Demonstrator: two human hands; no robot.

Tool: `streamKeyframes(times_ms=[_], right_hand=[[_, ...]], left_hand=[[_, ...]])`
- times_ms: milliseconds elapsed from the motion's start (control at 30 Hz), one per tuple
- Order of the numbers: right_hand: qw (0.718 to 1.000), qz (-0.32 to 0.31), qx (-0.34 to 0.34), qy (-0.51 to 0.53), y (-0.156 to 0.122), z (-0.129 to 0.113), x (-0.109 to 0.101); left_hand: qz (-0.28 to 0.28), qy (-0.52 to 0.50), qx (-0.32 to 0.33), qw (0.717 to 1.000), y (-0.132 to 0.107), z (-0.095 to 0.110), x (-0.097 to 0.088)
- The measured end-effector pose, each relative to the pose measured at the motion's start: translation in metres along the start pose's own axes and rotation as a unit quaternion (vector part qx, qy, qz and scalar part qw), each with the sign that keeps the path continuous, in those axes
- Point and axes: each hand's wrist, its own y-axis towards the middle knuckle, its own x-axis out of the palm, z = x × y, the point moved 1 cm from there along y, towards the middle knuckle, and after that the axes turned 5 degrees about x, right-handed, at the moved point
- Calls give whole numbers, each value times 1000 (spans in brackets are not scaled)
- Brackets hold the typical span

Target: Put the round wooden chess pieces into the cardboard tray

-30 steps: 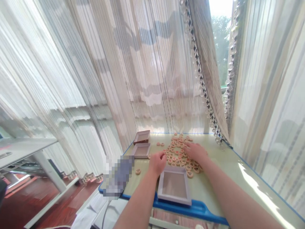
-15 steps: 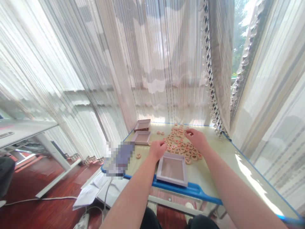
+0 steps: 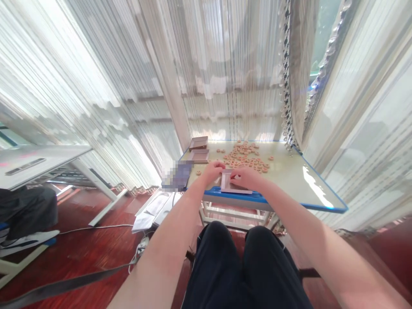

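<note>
A shallow pale-pink box [image 3: 236, 191] lies at the near edge of the table. My right hand [image 3: 247, 177] reaches over it, thumb and fingertips pinched together inside by its left wall; what they hold, if anything, is too small to make out. By the box's far left corner is my left hand [image 3: 213, 171], its fingers bent together and their grip hidden. Just beyond both hands spread many round wooden Chinese chess pieces [image 3: 246, 149], with marks on their faces. One lone piece [image 3: 198, 172] lies to the left, and another piece [image 3: 271, 158] to the right.
Two more shallow boxes, a nearer box [image 3: 199, 161] and a farther box [image 3: 198, 147], stand at the table's left back. A blurred-out flat item [image 3: 180, 176] lies at the left edge. Papers [image 3: 144, 219] and a cable are below. Another table [image 3: 58, 156] stands left, near a person's leg [image 3: 30, 212].
My right hand has come back from the far pieces to the inside of the near box. My left hand stays by the box's far left corner. The view has tilted down, showing my knees.
</note>
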Motion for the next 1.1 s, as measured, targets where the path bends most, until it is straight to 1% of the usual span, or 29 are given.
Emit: streamKeyframes(times_ms=[67, 167, 233, 300, 400, 467, 500, 533, 633, 733, 800, 900, 1000, 1033, 1100], right_hand=[[1000, 10, 10, -2, 3, 8, -3], [1000, 14, -4, 9, 11, 16, -11], [1000, 0, -16, 11, 17, 17, -14], [999, -28, -33, -8, 24, 16, -11], [992, -59, -101, -49, 32, 15, -3], [985, -50, -153, -55, 35, 17, 0], [984, -39, -167, -46, 36, 19, 1], [985, -27, -167, -30, 36, 20, 1], [989, -28, -147, 0, 34, 25, 1], [985, -45, -165, 16, 31, 27, 3], [985, -40, -170, 15, 30, 28, 4], [989, -25, -144, 16, 29, 32, -1], [992, -44, -117, 5, 29, 35, -10], [993, -52, -108, -4, 29, 35, -12], [993, -63, -94, -21, 28, 35, -16]], left_hand=[[2, 25, 0, 1000, -5, 0, -1], [19, 55, -3, 998, -8, 3, 1], [28, 64, 4, 998, -8, 3, 1], [26, 60, 17, 998, -7, 2, 0], [12, 39, 21, 999, -5, -1, -2], [4, 39, 23, 999, -4, -3, -3], [-2, 44, 25, 999, -3, -4, -4], [-8, 47, 27, 999, -3, -4, -4], [-19, 38, 38, 998, -5, -4, -5], [-16, 41, 38, 998, -8, -2, -5], [-7, 46, 33, 998, -9, -1, -4], [35, 77, 8, 996, -10, 0, -3], [100, 142, -45, 984, -11, 0, -3], [108, 159, -57, 980, -11, -1, -3], [96, 177, -56, 978, -11, 0, -2]])
